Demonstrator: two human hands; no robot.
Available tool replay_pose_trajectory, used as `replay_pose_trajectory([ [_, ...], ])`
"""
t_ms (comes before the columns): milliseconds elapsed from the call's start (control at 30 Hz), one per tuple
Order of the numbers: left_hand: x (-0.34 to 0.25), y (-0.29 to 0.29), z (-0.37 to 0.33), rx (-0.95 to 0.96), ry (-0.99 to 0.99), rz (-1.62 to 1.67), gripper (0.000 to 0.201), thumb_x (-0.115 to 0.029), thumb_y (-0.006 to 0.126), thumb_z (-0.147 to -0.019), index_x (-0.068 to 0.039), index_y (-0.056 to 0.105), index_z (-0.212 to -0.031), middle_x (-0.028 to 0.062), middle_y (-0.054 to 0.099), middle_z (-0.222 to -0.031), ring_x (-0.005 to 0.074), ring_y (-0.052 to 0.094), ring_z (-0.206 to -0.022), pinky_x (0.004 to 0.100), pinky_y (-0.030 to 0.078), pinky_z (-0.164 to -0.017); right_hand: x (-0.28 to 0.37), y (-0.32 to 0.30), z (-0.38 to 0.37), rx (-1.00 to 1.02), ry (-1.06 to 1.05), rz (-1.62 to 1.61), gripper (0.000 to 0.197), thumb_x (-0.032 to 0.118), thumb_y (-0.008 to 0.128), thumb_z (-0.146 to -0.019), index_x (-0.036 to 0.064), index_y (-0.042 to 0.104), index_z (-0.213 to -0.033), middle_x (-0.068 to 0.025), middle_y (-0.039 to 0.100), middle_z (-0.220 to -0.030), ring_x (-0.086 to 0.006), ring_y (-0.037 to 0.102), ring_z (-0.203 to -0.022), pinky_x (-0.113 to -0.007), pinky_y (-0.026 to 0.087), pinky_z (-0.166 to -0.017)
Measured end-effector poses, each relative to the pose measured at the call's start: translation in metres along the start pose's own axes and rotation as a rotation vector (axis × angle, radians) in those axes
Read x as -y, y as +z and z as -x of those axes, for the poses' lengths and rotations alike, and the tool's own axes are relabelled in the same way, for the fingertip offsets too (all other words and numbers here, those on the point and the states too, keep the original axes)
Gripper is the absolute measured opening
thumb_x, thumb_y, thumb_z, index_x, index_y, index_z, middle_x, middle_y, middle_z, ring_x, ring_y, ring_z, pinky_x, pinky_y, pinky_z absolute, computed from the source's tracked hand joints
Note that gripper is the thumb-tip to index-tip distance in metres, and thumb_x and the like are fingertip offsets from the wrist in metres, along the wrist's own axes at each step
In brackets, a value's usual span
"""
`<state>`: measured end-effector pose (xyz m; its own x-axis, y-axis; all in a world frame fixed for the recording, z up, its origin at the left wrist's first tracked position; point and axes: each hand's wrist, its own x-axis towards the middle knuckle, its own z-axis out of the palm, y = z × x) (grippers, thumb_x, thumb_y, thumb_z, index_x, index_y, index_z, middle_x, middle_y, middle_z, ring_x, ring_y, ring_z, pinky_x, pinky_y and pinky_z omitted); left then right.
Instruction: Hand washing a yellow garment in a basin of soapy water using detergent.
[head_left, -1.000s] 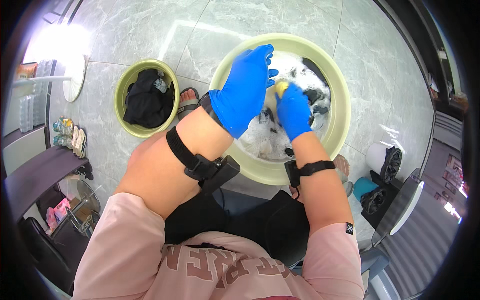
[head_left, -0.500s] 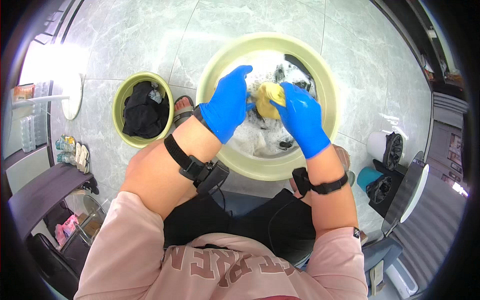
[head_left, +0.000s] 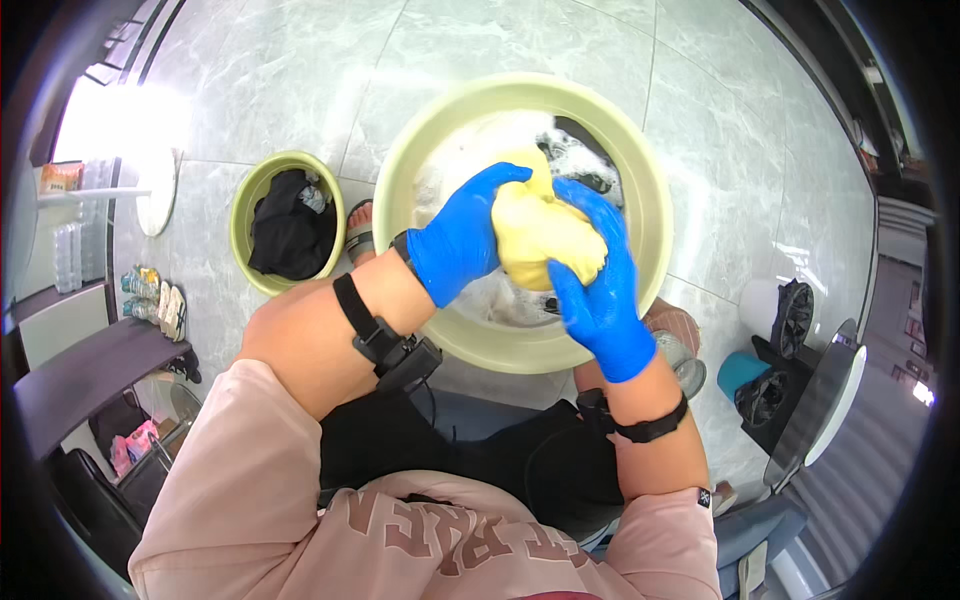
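Note:
Both of my hands wear blue rubber gloves and hold a bunched yellow cloth (head_left: 545, 240) above a wide pale green basin (head_left: 655, 215). My left hand (head_left: 460, 235) grips the cloth's left side, thumb laid over its top and the other fingers mostly hidden behind. From the right, my right hand (head_left: 605, 280) clasps it with the thumb at the near edge and fingers along the far side. Below, the basin holds white suds (head_left: 480, 145) and soaked dark cloth (head_left: 585, 140).
A smaller green basin (head_left: 240, 225) with black clothes (head_left: 293, 225) stands to the left, beside my sandaled foot (head_left: 360, 225). A dark bench (head_left: 100, 370) is farther left. On the right are a blue bin (head_left: 740, 373), a white bin (head_left: 758, 305) and a round-topped stool (head_left: 835, 390).
The yellow cloth has come up and nearer, spreading into a larger bundle. My left hand has closed on it too, and my right hand has shifted nearer and turned.

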<state>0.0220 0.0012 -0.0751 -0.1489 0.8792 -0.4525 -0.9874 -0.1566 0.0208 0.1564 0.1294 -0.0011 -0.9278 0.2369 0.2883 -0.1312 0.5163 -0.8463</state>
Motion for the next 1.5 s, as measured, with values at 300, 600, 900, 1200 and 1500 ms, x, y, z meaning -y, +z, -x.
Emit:
replay_pose_trajectory([
  [300,0.047,0.030,-0.019,-0.361,0.679,-0.569,0.026,-0.012,0.053,-0.095,-0.002,0.063,-0.117,0.0129,0.068,-0.103,0.0227,0.068,-0.094,0.0346,0.056,-0.081,-0.043,0.044,0.011,-0.375,0.440,-0.149,0.031,0.022,0.062,-0.098,-0.0048,0.060,-0.115,-0.0196,0.067,-0.101,-0.0299,0.066,-0.092,-0.038,0.051,-0.085],
  [600,0.036,0.027,-0.011,-0.307,0.792,-0.914,0.022,-0.002,0.052,-0.086,0.002,0.070,-0.098,0.0102,0.071,-0.093,0.0160,0.065,-0.084,0.0298,0.053,-0.077,-0.078,0.070,0.011,-0.307,1.003,-1.097,0.035,0.036,0.052,-0.102,0.0082,0.059,-0.123,-0.0076,0.067,-0.105,-0.0152,0.067,-0.089,-0.028,0.056,-0.073],
  [900,0.023,0.027,0.000,-0.384,0.665,-0.705,0.035,-0.027,0.061,-0.092,-0.003,0.065,-0.117,0.0080,0.064,-0.106,0.0191,0.059,-0.102,0.0323,0.046,-0.094,-0.052,0.026,-0.017,-0.118,0.990,-0.675,0.047,0.038,0.053,-0.104,0.0012,0.057,-0.132,-0.0106,0.066,-0.118,-0.0186,0.066,-0.103,-0.033,0.055,-0.088],
  [1200,-0.023,0.030,0.035,-0.631,0.301,-0.610,0.049,-0.044,0.063,-0.089,-0.019,0.060,-0.131,0.0107,0.046,-0.135,0.0274,0.045,-0.120,0.0435,0.038,-0.102,-0.042,0.026,-0.008,0.147,0.189,0.484,0.054,0.015,0.080,-0.073,0.0033,0.058,-0.121,-0.0198,0.060,-0.108,-0.0392,0.060,-0.105,-0.047,0.051,-0.091],
  [1500,-0.043,0.022,0.035,-0.559,0.421,-0.621,0.042,-0.040,0.062,-0.092,-0.016,0.064,-0.126,0.0086,0.051,-0.126,0.0264,0.049,-0.118,0.0415,0.038,-0.101,-0.111,0.118,0.004,0.453,0.219,0.839,0.050,0.007,0.069,-0.075,0.0074,0.051,-0.122,-0.0153,0.058,-0.114,-0.0403,0.058,-0.109,-0.047,0.056,-0.085],
])
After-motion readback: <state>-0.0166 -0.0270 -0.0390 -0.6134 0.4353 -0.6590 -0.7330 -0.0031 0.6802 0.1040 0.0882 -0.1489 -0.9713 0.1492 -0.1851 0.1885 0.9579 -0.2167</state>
